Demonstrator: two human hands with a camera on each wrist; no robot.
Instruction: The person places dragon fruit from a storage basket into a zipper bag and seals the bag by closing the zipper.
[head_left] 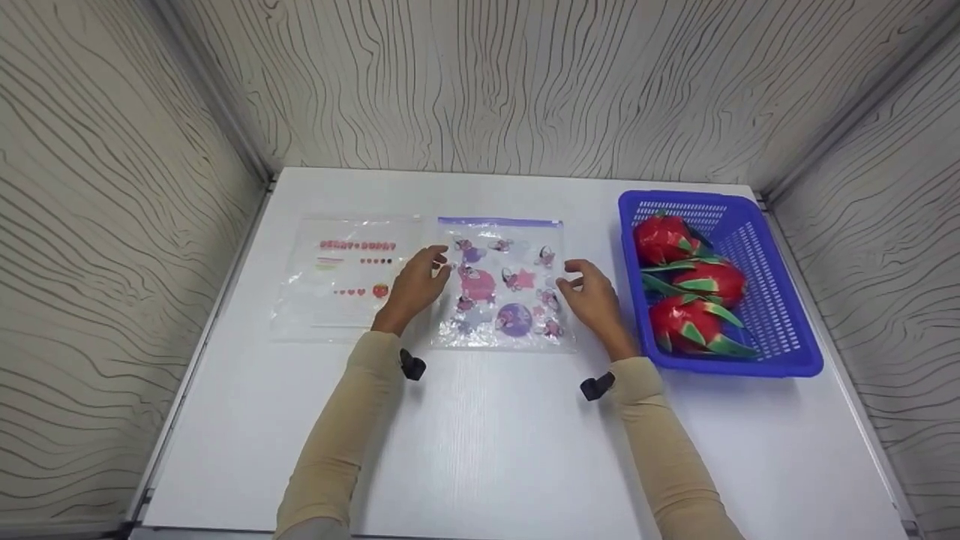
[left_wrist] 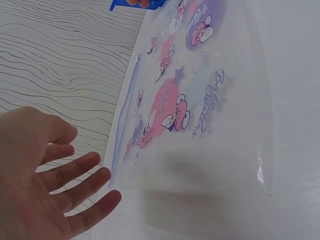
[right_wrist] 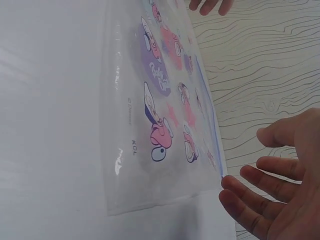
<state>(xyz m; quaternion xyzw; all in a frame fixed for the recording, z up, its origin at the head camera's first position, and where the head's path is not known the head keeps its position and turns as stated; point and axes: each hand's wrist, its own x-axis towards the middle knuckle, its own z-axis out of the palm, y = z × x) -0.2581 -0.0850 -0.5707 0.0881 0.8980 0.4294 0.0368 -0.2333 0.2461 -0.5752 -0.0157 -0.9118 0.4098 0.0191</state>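
A clear zip bag [head_left: 517, 285] with a purple slider strip and pink and purple cartoon prints lies flat on the white table. My left hand [head_left: 417, 285] hovers by its left edge, fingers loosely bent and holding nothing. By the right edge is my right hand [head_left: 589, 294], also holding nothing, its fingers relaxed and spread. In the left wrist view, the left hand [left_wrist: 60, 175] stands apart from the printed bag [left_wrist: 200, 125]. The right wrist view shows the right hand [right_wrist: 275, 180] close to the bag's zip end. A second clear bag [head_left: 300, 300] with red lettering lies left, partly behind the left hand.
A blue plastic basket [head_left: 780, 300] stands at the right of the table [head_left: 480, 442], close to the right forearm. Inside are several red dragon fruits [head_left: 709, 281] with green leaf tips. Patterned panels [head_left: 480, 82] enclose the table at the back and sides.
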